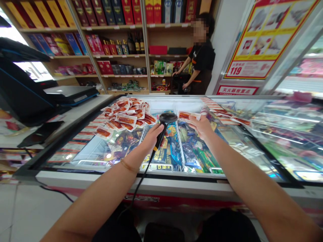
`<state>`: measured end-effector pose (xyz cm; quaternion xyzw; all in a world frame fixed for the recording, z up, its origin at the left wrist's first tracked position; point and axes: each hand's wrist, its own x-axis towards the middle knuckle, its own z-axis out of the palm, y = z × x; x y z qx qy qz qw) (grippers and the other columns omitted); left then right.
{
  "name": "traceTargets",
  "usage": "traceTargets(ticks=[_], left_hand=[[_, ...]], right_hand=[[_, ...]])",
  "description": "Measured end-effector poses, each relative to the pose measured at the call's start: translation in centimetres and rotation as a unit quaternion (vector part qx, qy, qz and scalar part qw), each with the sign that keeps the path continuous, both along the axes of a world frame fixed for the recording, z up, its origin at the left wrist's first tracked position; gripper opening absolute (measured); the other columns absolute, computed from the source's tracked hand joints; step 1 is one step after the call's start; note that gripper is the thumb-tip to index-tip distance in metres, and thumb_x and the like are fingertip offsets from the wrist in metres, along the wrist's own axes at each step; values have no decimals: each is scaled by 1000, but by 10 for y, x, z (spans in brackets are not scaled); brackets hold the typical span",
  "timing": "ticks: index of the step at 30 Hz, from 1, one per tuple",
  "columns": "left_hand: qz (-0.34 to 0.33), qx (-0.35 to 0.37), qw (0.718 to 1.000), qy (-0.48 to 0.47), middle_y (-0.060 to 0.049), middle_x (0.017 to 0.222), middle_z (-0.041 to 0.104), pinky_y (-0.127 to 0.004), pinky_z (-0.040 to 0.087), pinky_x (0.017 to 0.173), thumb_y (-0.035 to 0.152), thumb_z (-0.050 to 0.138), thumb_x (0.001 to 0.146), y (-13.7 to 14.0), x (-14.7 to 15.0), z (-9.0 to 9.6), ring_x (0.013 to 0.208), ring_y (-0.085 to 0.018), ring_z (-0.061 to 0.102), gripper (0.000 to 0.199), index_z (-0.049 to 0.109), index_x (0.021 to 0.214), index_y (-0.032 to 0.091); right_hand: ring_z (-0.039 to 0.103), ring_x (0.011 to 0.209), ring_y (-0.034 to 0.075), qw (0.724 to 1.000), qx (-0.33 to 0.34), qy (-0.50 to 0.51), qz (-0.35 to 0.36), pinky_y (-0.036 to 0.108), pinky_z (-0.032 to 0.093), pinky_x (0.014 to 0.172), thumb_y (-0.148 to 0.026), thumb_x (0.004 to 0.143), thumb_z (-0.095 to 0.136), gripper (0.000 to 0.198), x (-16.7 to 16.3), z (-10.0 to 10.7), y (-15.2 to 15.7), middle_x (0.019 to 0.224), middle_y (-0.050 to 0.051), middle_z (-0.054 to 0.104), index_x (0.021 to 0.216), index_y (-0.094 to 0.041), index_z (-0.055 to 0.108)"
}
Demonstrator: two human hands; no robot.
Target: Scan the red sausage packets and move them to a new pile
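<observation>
My left hand point(152, 137) is wrapped round the handle of a black barcode scanner point(168, 117), its head up and its cord trailing down toward me. In my right hand point(202, 126) is a clear-wrapped sausage pack point(185, 116), held just right of the scanner head above the freezer's glass top. A heap of similar sausage packs point(126, 114) lies on the glass to the left. Several more packs point(227, 116) rest on the glass to the right of my right hand.
Beneath the glass, the chest freezer point(176, 181) holds bagged goods in wire baskets. A scale point(72, 92) and a dark machine point(20, 80) stand on the left counter. Behind the freezer, a person point(203, 60) in black stands by shelves point(113, 55) of boxes and bottles.
</observation>
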<state>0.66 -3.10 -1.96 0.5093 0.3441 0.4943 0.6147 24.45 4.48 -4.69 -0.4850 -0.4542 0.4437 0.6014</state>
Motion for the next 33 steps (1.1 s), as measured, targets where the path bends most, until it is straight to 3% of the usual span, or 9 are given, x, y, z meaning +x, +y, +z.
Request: traceTargets(ticks=[22, 29, 33], left_hand=[[-104, 41, 993, 24, -1, 75, 59, -21, 37, 37, 53, 59, 79, -3, -2, -1, 42, -8, 50, 40, 51, 92, 17], [-90, 31, 995, 22, 0, 73, 59, -21, 36, 36, 55, 61, 76, -1, -2, -2, 41, -8, 50, 42, 49, 92, 18], [-39, 30, 999, 16, 1, 71, 59, -21, 35, 35, 57, 64, 73, -3, -1, 0, 39, -8, 49, 46, 49, 91, 18]], right_hand=[[67, 97, 22, 998, 46, 23, -34, 36, 54, 83, -48, 61, 78, 48, -8, -1, -1, 100, 4, 70, 96, -22, 58], [67, 88, 25, 995, 49, -43, -81, 39, 53, 77, -50, 63, 74, 48, -9, -4, 0, 96, 8, 71, 97, -20, 59], [66, 87, 25, 985, 84, -86, -122, 39, 51, 79, -52, 64, 71, 46, -6, -9, 4, 94, 9, 71, 94, -18, 61]])
